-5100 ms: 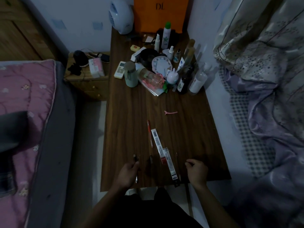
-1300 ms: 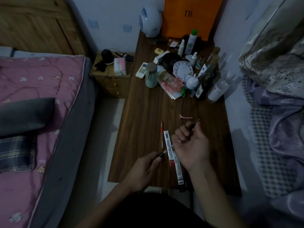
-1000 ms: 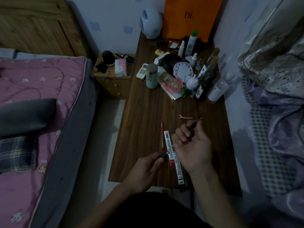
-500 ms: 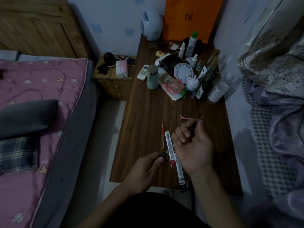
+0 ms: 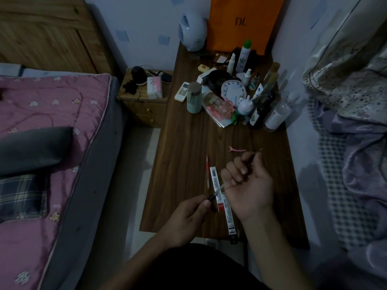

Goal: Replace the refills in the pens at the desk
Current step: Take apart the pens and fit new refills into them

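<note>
My right hand is closed palm-up around a thin pen barrel; its tip sticks out past my fingers toward the far right. My left hand pinches the dark end piece at the barrel's near end. Both hands hover above the near part of the wooden desk. Under them lie two long white refill packets, end to end. A red pen lies on the desk just left of the packets.
A pink hair clip lies beyond my right hand. Bottles, a clock, a cup and an orange bag crowd the far end. A bed stands left, a nightstand beside it, bedding on the right.
Since five seconds ago both hands rose from the desk edge and came together on the pen. Over the last second they have barely moved; the view drifted slightly.
</note>
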Demonstrator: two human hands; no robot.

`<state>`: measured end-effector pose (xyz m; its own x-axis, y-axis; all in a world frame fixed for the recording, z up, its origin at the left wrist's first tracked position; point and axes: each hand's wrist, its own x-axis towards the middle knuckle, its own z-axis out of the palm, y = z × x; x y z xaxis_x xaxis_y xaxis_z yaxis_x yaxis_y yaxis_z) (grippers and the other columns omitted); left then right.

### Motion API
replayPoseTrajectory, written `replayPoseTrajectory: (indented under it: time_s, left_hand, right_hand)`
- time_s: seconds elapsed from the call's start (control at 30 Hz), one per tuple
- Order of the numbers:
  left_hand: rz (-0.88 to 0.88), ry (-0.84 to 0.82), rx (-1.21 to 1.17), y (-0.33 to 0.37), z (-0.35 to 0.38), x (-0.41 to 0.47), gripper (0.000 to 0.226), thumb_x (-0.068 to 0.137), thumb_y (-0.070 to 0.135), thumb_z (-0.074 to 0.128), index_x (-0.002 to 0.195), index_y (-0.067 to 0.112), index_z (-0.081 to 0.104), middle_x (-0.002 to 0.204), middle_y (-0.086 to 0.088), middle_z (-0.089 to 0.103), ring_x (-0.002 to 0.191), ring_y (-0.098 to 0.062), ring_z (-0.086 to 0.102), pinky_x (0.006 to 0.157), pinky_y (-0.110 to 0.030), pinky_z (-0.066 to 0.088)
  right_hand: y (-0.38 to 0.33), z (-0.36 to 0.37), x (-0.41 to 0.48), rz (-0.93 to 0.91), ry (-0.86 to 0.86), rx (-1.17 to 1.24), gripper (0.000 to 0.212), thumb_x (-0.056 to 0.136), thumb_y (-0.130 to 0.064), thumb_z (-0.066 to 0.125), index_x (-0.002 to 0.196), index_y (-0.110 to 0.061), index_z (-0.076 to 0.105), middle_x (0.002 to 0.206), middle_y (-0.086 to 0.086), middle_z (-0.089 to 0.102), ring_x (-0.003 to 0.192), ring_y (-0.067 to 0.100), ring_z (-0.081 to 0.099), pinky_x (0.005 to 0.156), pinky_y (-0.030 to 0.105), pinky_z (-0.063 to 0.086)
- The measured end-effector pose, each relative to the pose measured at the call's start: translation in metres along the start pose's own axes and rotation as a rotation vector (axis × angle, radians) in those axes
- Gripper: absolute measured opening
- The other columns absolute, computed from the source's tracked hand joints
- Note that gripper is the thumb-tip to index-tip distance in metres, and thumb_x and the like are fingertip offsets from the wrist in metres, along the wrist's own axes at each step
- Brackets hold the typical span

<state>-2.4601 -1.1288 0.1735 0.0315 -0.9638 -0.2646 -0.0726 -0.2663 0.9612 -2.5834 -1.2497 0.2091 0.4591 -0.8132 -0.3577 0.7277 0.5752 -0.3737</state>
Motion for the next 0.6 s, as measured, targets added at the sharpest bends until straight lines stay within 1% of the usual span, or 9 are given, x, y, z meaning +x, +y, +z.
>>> replayPoseTrajectory:
  time_s: [0.1,0.2,0.3,0.37,0.43,0.5,0.6]
  left_hand:
    - [-0.019,-0.016,-0.068,0.002,0.001,0.001,0.031,0.100,0.039,0.041,0.089,0.023,0.066,0.056,0.015,0.048,0.051,0.002,0.042,0.049,-0.010,0.034]
    - [-0.027,-0.023,-0.134,0.005,0.003,0.002,0.031,0.100,0.035,0.042,0.084,0.025,0.066,0.059,0.012,0.044,0.052,-0.004,0.039,0.048,-0.015,0.032]
    - [-0.037,-0.043,-0.198,0.007,0.007,0.001,0.032,0.099,0.034,0.041,0.084,0.019,0.065,0.061,0.007,0.047,0.054,-0.008,0.039,0.049,-0.018,0.031]
    - [-0.073,-0.063,-0.271,0.008,0.009,0.000,0.034,0.099,0.034,0.040,0.086,0.012,0.063,0.057,0.013,0.048,0.049,-0.004,0.039,0.047,-0.015,0.031]
    - [-0.097,-0.084,-0.320,0.009,0.010,-0.001,0.036,0.098,0.034,0.039,0.086,0.009,0.061,0.052,0.013,0.047,0.046,0.000,0.039,0.044,-0.013,0.031]
    - [-0.095,-0.104,-0.318,0.009,0.010,-0.001,0.037,0.098,0.036,0.039,0.087,0.008,0.060,0.053,0.012,0.047,0.046,-0.002,0.039,0.045,-0.015,0.031]
    - [-0.075,-0.093,-0.264,0.010,0.009,-0.001,0.038,0.097,0.039,0.040,0.088,0.010,0.062,0.058,0.006,0.044,0.050,-0.007,0.038,0.047,-0.021,0.029]
  right_hand:
    - [-0.002,0.001,0.000,0.011,-0.009,0.018,0.036,0.100,-0.044,0.046,0.083,-0.017,0.063,0.062,-0.004,0.039,0.051,0.009,0.033,0.048,0.023,0.030]
    - [-0.003,0.002,-0.001,0.000,-0.019,0.015,0.035,0.100,-0.044,0.047,0.083,-0.018,0.063,0.061,-0.004,0.039,0.050,0.009,0.033,0.047,0.023,0.032]
    - [-0.003,0.003,-0.003,-0.021,-0.024,-0.024,0.038,0.100,-0.044,0.046,0.081,-0.018,0.064,0.060,-0.005,0.040,0.049,0.009,0.033,0.047,0.023,0.032]
    - [-0.003,0.003,-0.004,-0.040,-0.029,-0.059,0.039,0.100,-0.044,0.045,0.080,-0.018,0.064,0.060,-0.005,0.041,0.049,0.008,0.034,0.047,0.023,0.033]
    - [-0.003,0.004,-0.006,-0.056,-0.039,-0.081,0.037,0.100,-0.044,0.045,0.081,-0.018,0.064,0.060,-0.005,0.041,0.049,0.008,0.034,0.047,0.023,0.033]
    - [-0.003,0.004,-0.007,-0.058,-0.052,-0.091,0.037,0.101,-0.043,0.044,0.083,-0.018,0.063,0.060,-0.004,0.041,0.049,0.009,0.035,0.047,0.023,0.033]
    - [-0.004,0.006,-0.007,-0.040,-0.044,-0.114,0.040,0.103,-0.042,0.041,0.082,-0.018,0.064,0.060,-0.004,0.042,0.048,0.008,0.035,0.046,0.023,0.034]
